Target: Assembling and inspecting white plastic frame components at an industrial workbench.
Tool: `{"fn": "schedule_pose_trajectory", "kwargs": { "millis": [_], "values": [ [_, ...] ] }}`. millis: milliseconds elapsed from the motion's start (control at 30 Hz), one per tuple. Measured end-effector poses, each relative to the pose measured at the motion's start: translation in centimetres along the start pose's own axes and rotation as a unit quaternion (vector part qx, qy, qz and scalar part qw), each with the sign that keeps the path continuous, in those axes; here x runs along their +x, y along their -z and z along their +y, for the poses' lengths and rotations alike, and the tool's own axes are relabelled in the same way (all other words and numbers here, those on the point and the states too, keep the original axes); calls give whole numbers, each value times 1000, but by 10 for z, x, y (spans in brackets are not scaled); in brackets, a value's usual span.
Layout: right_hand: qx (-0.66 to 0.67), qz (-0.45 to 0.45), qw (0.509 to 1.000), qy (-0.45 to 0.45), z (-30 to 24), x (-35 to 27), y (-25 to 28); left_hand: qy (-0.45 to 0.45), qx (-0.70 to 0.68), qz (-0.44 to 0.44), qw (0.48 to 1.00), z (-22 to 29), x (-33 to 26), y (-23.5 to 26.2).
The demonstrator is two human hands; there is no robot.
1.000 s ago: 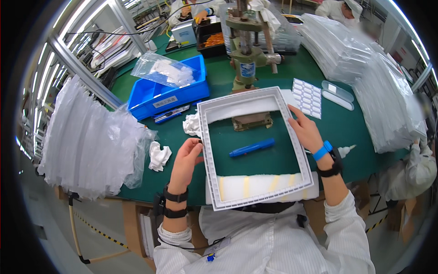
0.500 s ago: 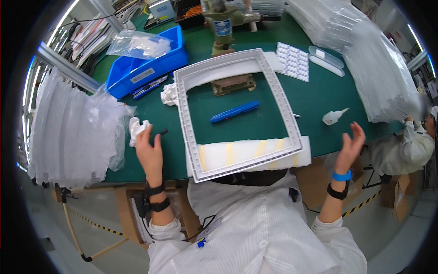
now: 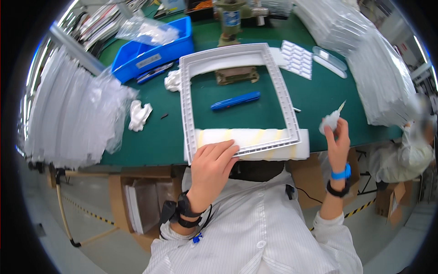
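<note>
A white rectangular plastic frame (image 3: 288,105) lies on the bench in front of me, its near side resting on a white foam block (image 3: 301,150) with yellow strips. My left hand (image 3: 212,164) grips the near side of this frame by its left corner, fingers over the top. Off to the right, my right hand (image 3: 338,141) is closed round a small white squeeze bottle (image 3: 329,122), whose thin nozzle points up. Inside the frame's opening lies a blue pen-shaped tool (image 3: 235,101). Crumpled white tissue (image 3: 139,115) sits left of the frame.
Wrapped white parts are stacked at left (image 3: 68,109) and right (image 3: 381,77). A blue bin (image 3: 171,54) with a plastic bag, a metal press (image 3: 230,20), a label sheet (image 3: 297,60) and a clear case (image 3: 329,61) stand farther back. Another person (image 3: 399,153) is at far right.
My left hand has moved right from beside the tissue onto the frame's near side. My right hand has moved left and taken hold of the squeeze bottle, which now points up.
</note>
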State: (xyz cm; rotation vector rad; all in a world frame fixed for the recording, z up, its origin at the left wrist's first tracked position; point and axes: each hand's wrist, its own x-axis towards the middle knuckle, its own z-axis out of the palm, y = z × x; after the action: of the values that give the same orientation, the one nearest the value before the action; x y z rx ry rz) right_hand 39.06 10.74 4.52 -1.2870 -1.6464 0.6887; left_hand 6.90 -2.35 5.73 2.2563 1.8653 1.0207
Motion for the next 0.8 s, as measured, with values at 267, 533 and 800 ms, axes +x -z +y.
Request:
{"fn": "schedule_pose_trajectory", "kwargs": {
  "millis": [267,533,800],
  "values": [
    [54,-291,954,50,-73,-71,-29,23,-29,8,999,-4,0,1],
    [-11,-281,957,73,-81,-64,-33,25,-31,11,999,-5,-2,1],
    [-51,-276,955,99,-97,-51,-36,31,-37,13,999,-4,-1,2]
  ]
}}
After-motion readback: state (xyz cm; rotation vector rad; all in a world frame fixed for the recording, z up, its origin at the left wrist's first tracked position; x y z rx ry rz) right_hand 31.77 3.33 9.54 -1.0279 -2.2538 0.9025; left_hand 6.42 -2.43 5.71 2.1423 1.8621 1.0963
